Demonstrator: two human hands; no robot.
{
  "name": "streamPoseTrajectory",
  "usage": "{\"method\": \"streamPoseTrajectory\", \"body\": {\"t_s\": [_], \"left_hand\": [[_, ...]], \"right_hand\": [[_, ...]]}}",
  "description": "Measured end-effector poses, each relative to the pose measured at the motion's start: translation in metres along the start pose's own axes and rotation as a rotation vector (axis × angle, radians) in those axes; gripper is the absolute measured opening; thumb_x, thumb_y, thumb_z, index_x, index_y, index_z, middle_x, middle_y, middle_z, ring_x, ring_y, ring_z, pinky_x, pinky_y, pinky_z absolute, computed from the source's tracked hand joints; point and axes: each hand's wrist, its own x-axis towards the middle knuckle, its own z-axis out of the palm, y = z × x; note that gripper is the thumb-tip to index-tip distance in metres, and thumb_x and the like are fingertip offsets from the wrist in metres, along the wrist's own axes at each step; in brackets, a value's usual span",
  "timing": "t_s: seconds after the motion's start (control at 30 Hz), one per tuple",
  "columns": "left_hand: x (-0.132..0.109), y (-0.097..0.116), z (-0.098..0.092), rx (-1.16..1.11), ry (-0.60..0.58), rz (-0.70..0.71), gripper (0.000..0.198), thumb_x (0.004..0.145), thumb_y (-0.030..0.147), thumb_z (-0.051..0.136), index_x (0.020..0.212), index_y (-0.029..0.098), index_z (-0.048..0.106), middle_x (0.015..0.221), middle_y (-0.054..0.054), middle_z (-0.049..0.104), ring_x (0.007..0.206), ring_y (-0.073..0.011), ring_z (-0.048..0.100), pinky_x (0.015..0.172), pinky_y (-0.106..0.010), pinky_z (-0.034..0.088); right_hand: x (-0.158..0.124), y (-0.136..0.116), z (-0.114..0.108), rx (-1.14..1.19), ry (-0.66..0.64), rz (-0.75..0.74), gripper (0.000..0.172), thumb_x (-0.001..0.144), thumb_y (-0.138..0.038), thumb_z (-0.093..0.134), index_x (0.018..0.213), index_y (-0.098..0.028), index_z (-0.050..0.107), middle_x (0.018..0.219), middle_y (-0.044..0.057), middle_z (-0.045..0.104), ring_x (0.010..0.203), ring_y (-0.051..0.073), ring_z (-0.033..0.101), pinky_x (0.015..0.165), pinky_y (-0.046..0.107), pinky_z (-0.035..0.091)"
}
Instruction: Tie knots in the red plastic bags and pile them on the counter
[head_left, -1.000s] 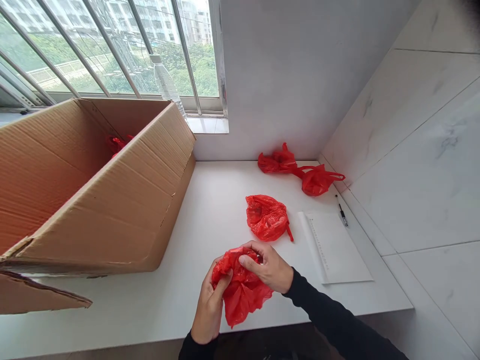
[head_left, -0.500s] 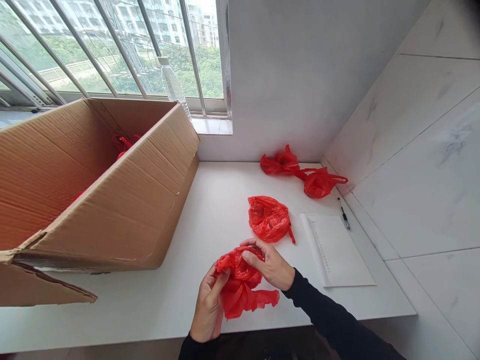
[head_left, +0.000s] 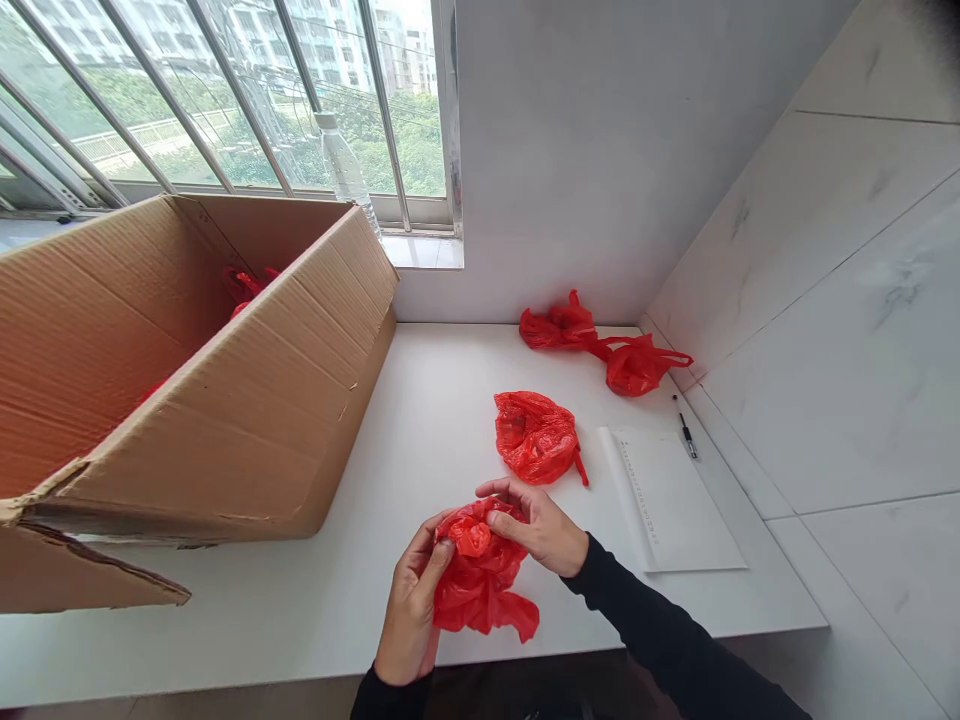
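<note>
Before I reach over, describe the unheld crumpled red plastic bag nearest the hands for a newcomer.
On the white tabletop, look right of the big brown cardboard box. Just beyond the bare right hand lies a crumpled red plastic bag, the only tabletop one neither held nor near the grey wall.

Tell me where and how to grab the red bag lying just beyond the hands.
Probably best by the narrow strip at the near right edge of the red bag, pinched from the right: it sticks out from the rounded body. The right hand is close by, but it is on a crumpled bag.
</note>
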Motion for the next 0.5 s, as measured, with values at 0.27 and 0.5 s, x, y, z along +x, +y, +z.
{"method": "streamPoseTrajectory", "body": {"t_s": [0.27, 0.5], "left_hand": [[0.007, -0.006, -0.01, 0.081, -0.016, -0.004, 0.034, 0.079, 0.041, 0.074, 0.105, 0.02, 0.071, 0.1, -0.007, 0.073, 0.082, -0.0223, 0.068, 0.068, -0.027, 0.052], [0.005, -0.004, -0.004, 0.17, -0.136, -0.082, 0.037, 0.085, 0.044, 0.067, 0.113, 0.02, 0.069, 0.095, -0.007, 0.072, 0.086, -0.0245, 0.067, 0.072, -0.029, 0.052]], "right_hand": [[0.0, -0.001, 0.005, -0.173, -0.009, -0.035, 0.031, 0.088, -0.042, 0.064, 0.113, -0.022, 0.064, 0.098, 0.002, 0.066, 0.087, 0.016, 0.062, 0.081, 0.03, 0.051], [0.004, -0.002, 0.004, -0.143, 0.063, -0.104, 0.022, 0.091, -0.037, 0.06, 0.099, -0.019, 0.069, 0.091, 0.004, 0.07, 0.087, 0.018, 0.065, 0.084, 0.033, 0.052]]}}
